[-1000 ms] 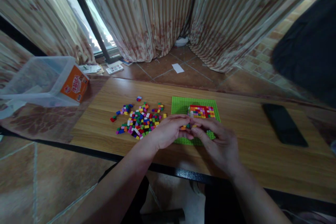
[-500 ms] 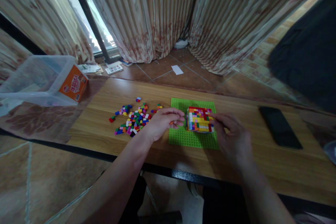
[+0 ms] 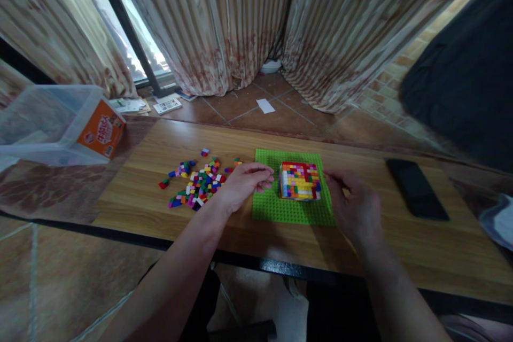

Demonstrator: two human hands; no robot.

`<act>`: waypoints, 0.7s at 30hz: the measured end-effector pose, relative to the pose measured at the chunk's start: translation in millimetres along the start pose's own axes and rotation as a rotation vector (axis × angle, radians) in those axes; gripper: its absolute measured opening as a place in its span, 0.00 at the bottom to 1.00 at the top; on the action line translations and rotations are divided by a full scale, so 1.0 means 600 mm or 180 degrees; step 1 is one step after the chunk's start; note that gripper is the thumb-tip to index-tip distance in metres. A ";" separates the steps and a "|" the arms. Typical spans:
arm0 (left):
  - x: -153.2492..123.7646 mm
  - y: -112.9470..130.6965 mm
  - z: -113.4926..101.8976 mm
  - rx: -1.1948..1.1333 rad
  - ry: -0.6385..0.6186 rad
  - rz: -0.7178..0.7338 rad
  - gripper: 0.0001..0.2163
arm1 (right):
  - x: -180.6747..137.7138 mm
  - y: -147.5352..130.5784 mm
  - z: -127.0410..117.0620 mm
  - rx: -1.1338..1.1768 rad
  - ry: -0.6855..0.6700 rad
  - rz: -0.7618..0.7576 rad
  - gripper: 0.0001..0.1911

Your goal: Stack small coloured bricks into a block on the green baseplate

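A block built of many-coloured toy bricks point(image 3: 300, 180) stands on a green studded baseplate point(image 3: 266, 211). My left hand point(image 3: 250, 179) hovers at the plate's left edge, its fingers curled inward; what they hold is too small to make out. To the right of the brick block is my right hand point(image 3: 352, 203), its thumb and forefinger bent and slightly apart. I see nothing between those fingertips, and they are clear of the block. Loose bricks point(image 3: 204, 181) lie in a spread pile left of my left hand, which partly covers it.
A dark phone point(image 3: 417, 188) lies on the wooden table point(image 3: 385, 246) at the right. Beyond its left end stands a clear plastic bin point(image 3: 60, 133) with an orange label. A crumpled clear plastic item point(image 3: 499, 222) is at the right edge. Curtains point(image 3: 224, 26) hang behind.
My right fingertips have come away from the top right of the brick block and sit a little to its right. My left hand stays near the plate's left edge. The view has shifted slightly.
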State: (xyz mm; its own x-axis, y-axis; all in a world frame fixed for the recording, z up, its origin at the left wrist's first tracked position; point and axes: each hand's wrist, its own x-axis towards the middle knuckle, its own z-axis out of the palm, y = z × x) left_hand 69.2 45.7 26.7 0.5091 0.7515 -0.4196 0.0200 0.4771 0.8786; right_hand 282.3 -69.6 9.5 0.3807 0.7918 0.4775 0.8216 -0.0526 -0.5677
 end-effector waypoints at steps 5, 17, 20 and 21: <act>0.001 0.001 -0.001 -0.0038 0.0005 0.0026 0.04 | -0.004 -0.005 -0.001 -0.0026 -0.0101 0.0051 0.13; 0.003 0.000 -0.001 0.0049 0.0040 0.0012 0.03 | -0.011 -0.006 0.008 -0.0216 -0.0212 0.0112 0.15; 0.003 0.001 0.000 0.0055 0.0035 0.0020 0.04 | -0.010 -0.007 0.007 -0.0203 -0.0207 0.0027 0.14; 0.003 0.001 0.000 0.0062 0.0043 0.0021 0.04 | -0.010 -0.006 0.006 -0.0190 -0.0187 -0.0006 0.14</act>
State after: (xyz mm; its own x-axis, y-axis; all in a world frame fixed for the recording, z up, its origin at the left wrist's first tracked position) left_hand 70.1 47.3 26.5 0.4978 0.7607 -0.4167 0.0334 0.4632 0.8856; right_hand 275.3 -71.7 6.4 0.3550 0.8262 0.4375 0.8469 -0.0859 -0.5248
